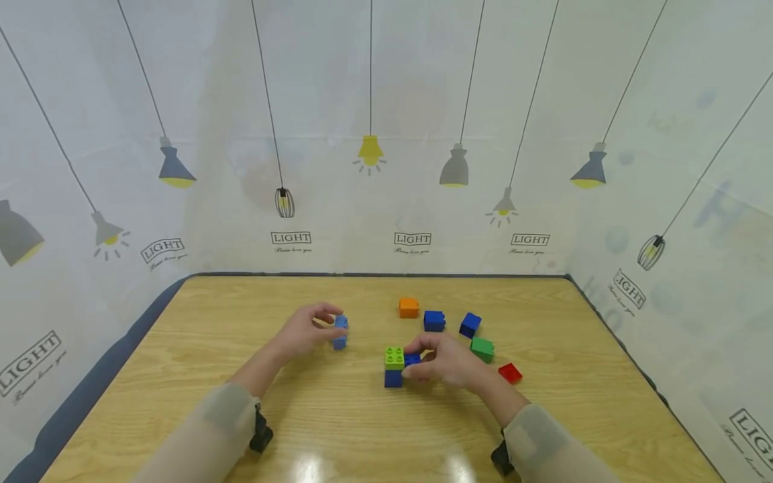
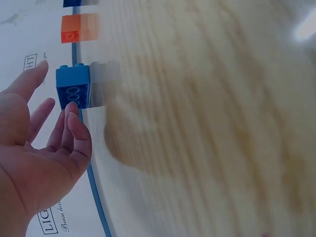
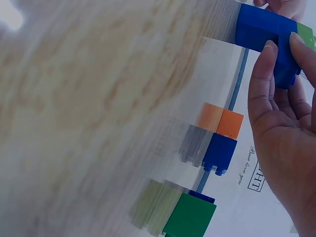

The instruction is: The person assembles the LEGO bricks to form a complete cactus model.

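A light blue toy brick (image 1: 340, 333) lies on its side, its hollow underside showing in the left wrist view. My left hand (image 1: 308, 330) hovers around it with thumb and fingers spread apart; the fingertips come close to the brick (image 2: 73, 81) without pinching it. Nearer the middle, a lime green brick (image 1: 394, 358) sits on top of a dark blue brick (image 1: 393, 380). My right hand (image 1: 447, 361) pinches another blue brick (image 3: 284, 64) between thumb and fingers, right against the right side of that stack. Its fingers partly hide this brick in the head view.
Behind the stack lie an orange brick (image 1: 408, 308) and two dark blue bricks (image 1: 434, 320). A green brick (image 1: 482, 349) and a flat red piece (image 1: 510, 373) are to the right of my right hand. A lamp-patterned curtain (image 1: 338, 80) rises behind the wooden table (image 1: 338, 429).
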Available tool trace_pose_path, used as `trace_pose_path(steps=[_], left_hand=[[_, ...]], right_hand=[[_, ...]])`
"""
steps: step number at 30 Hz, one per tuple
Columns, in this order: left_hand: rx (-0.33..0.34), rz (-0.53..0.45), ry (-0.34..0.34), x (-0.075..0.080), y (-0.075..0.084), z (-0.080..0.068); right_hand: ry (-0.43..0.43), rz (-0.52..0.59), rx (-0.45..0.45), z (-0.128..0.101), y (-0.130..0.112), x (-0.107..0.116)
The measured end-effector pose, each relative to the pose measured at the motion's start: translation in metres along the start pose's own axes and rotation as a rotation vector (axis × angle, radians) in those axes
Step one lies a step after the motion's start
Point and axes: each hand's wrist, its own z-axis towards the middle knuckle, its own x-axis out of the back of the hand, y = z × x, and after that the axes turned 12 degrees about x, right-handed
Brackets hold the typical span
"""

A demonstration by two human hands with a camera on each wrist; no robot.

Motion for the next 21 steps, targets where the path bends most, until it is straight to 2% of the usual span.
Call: trace_pose_path(steps=[9,16,21], left_hand=[[0.041,0.042,-0.003,-0.0068,-0.004,0.0112],[0.022,0.038,-0.036,-0.0085,-0.0015,0.01],[0.004,0.083,-0.004,-0.0107,0.0005,0.0085]], right_hand=[[0.004,-0.018,-0.014,0.0004,-0.0012,0.0001],[0.006,-0.016,-0.014,0.0001,-0.0014,0.0],[0.007,-0.009,-0.018,0.0,-0.0007,-0.0002]])
